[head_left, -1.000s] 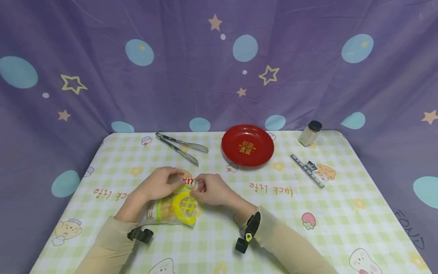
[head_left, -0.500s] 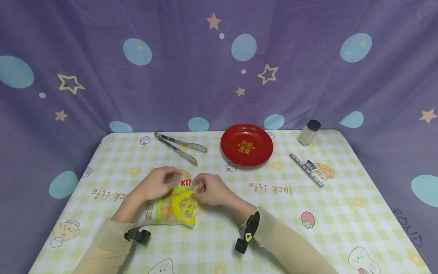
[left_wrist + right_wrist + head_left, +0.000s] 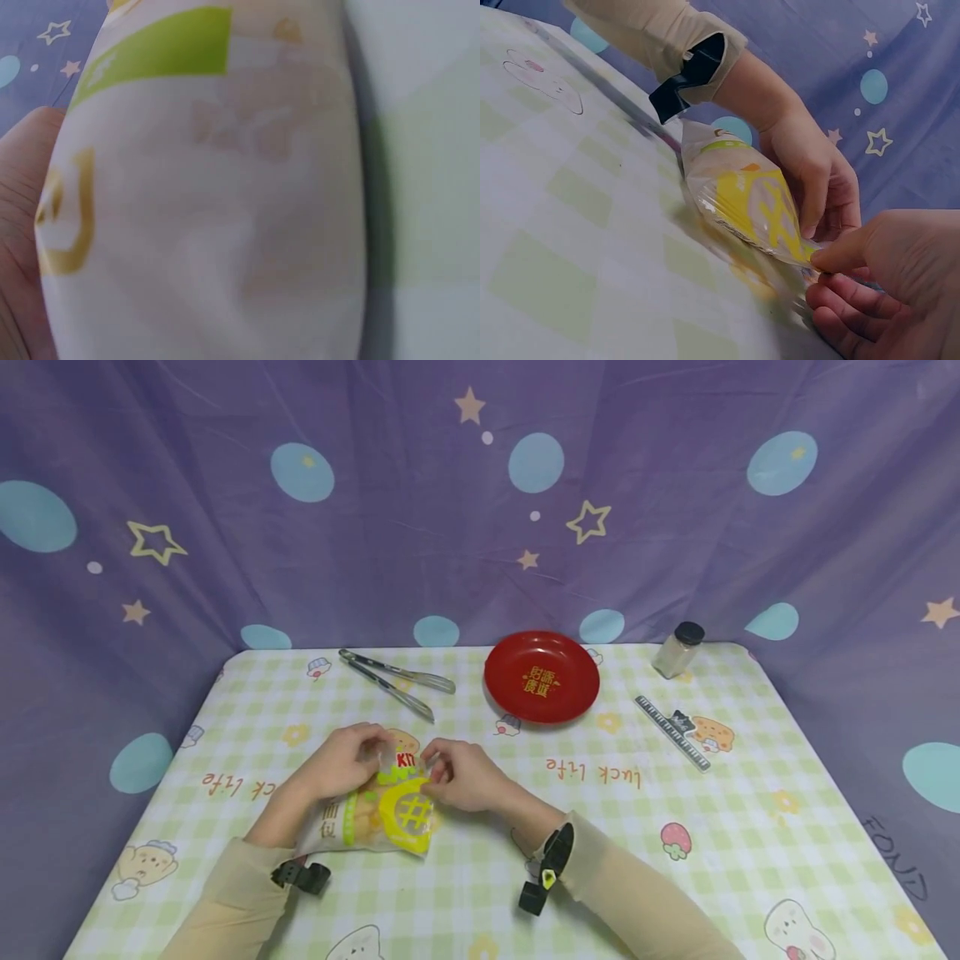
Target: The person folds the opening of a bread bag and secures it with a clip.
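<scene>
A clear plastic food bag (image 3: 375, 818) with yellow and green print and red lettering lies on the table. My left hand (image 3: 341, 764) pinches its upper edge from the left; my right hand (image 3: 465, 777) pinches the upper right corner. In the right wrist view the thumb and index finger of my right hand (image 3: 885, 285) hold the bag's (image 3: 742, 195) edge, with my left hand (image 3: 810, 169) gripping close beside. The bag (image 3: 210, 195) fills much of the left wrist view, hiding most of my left hand (image 3: 26, 232).
Metal tongs (image 3: 390, 683) lie behind the bag. A red plate (image 3: 542, 702) stands at the back middle. Farther right are a jar (image 3: 678, 651) with a black lid and a flat keyboard-patterned strip (image 3: 672, 733). A purple curtain (image 3: 420, 568) hangs behind the table.
The bag's top edge between my hands has shifted and creased slightly, with the red lettering bending. Both hands keep their hold in nearly the same place.
</scene>
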The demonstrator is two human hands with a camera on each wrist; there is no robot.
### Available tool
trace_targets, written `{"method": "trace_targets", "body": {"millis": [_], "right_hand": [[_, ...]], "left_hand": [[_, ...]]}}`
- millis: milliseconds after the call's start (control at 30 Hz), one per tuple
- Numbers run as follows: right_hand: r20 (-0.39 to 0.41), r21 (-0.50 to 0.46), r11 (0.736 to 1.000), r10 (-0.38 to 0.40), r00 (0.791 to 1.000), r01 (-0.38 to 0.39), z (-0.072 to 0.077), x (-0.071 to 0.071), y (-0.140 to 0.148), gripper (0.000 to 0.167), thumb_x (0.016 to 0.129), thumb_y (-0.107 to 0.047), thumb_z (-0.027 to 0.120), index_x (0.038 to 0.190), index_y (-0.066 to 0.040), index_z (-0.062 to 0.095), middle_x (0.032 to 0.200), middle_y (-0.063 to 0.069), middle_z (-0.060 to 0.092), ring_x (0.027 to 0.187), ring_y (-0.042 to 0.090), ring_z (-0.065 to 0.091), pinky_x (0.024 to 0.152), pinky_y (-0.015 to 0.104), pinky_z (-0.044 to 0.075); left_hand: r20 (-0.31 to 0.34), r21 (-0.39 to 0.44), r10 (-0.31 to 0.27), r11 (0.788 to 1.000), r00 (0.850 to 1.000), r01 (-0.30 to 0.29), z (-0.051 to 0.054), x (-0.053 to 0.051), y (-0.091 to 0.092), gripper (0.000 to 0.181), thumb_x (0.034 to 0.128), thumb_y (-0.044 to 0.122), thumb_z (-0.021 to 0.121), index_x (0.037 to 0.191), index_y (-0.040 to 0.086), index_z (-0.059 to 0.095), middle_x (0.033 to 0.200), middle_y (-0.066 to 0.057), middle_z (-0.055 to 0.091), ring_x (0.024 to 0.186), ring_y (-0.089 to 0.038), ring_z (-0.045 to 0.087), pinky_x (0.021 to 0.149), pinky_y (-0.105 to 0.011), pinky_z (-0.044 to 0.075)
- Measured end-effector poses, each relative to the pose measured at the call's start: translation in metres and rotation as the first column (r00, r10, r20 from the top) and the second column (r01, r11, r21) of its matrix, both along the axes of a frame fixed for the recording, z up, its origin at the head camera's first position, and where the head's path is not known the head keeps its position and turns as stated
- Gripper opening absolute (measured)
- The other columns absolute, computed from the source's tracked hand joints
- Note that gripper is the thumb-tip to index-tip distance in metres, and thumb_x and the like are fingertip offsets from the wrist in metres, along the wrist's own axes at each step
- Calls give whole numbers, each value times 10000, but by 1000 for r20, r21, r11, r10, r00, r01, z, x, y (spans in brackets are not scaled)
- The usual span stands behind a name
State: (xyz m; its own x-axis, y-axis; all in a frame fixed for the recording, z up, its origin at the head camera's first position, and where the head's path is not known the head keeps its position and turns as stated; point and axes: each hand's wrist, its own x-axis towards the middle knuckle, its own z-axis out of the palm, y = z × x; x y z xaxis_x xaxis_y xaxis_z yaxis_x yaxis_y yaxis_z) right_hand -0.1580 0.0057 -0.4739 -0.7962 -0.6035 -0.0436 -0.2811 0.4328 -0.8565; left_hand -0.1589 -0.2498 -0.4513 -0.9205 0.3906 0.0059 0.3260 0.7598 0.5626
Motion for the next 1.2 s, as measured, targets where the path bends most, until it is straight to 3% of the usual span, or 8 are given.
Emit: {"method": "trace_targets", "body": {"millis": [167, 333, 500, 667, 867, 1033, 1200], "right_hand": [[11, -56, 997, 51, 999, -51, -1, -1, 4, 245, 951, -59, 752, 1172, -136, 679, 832, -34, 658, 674, 48, 555, 663, 171, 478], [11, -82, 994, 75, 997, -74, -2, -2, 6, 226, 954, -19, 712, 1132, -155, 733, 835, -18, 659, 681, 50, 550, 650, 173, 475], [8, -69, 994, 81, 997, -80, -4, -3, 6, 226, 954, -21, 705, 1111, -170, 771, 834, -19, 669, 692, 52, 551, 648, 172, 468], [1, -61, 995, 82, 997, -82, -4, -3, 6, 215, 955, -28, 702, 1100, -159, 790, 822, -22, 667, 684, 51, 543, 642, 168, 464], [-15, -49, 995, 86, 996, -87, -4, -2, 6, 195, 947, -33, 713, 1081, -137, 809, 805, -51, 656, 680, 37, 530, 648, 160, 464], [-37, -44, 994, 96, 995, -98, -3, -1, 6, 186, 935, -33, 722, 1068, -123, 815, 803, -52, 662, 684, 25, 535, 656, 158, 470], [-25, -56, 995, 86, 996, -87, -3, 0, 5, 118, 947, -125, 768, 1054, -138, 819, 814, -59, 682, 697, 30, 565, 662, 160, 489]], "left_hand": [[-33, 33, -12, 999, 999, 13, -2, 0, -2, 221, 908, -49, 679, 1034, 119, 748, 1002, -26, 741, 956, -185, 679, 896, -435, 577], [-28, 83, 17, 996, 999, -15, -4, -1, -5, 263, 896, -83, 681, 877, 179, 693, 939, -7, 731, 961, -191, 705, 925, -461, 598], [-27, 88, 33, 996, 999, -31, -4, 0, -6, 278, 870, -101, 624, 844, 169, 686, 917, 7, 720, 958, -211, 700, 933, -483, 598], [-28, 75, 38, 997, 999, -36, -1, 1, -4, 238, 863, -45, 644, 794, 180, 675, 840, 46, 683, 862, -153, 627, 864, -401, 557], [7, 19, 62, 998, 998, -62, 3, 1, 1, 99, 930, 91, 686, 864, 165, 690, 854, 34, 702, 850, -151, 624, 851, -396, 526], [8, -40, 24, 999, 1000, -24, 1, 0, 3, 96, 947, 131, 705, 982, 174, 783, 964, 26, 756, 975, -203, 657, 935, -472, 532], [-7, -60, -9, 998, 1000, 8, -2, 0, 3, 62, 936, 159, 735, 938, 181, 792, 921, 58, 740, 955, -194, 619, 916, -449, 508]]}}
